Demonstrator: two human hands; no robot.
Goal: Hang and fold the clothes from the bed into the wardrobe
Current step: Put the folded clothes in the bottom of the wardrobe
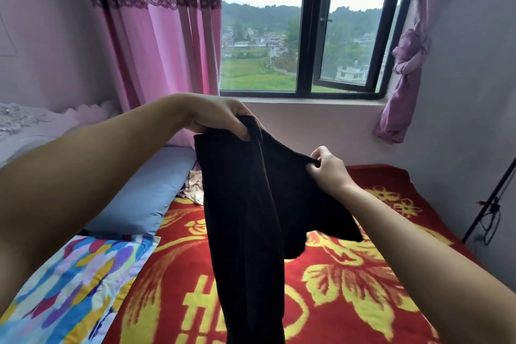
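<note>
A black garment [251, 209] hangs in the air over the bed [349, 274], which is covered by a red blanket with yellow flowers. My left hand [220, 116] grips the garment's top edge on the left, fingers curled round the cloth. My right hand [328, 166] pinches the top edge further right and lower. The cloth's lower part drops out of the frame at the bottom. A small pale garment [194, 186] lies crumpled at the head of the bed, partly behind the black one. The wardrobe is not in view.
A blue pillow [145, 195] and a multicoloured pillow [72, 288] lie on the left. Pink curtains [156, 36] hang left of the window [307, 22]; a knotted purple curtain [405, 70] hangs right. A black stand with cables [488, 209] leans by the right wall.
</note>
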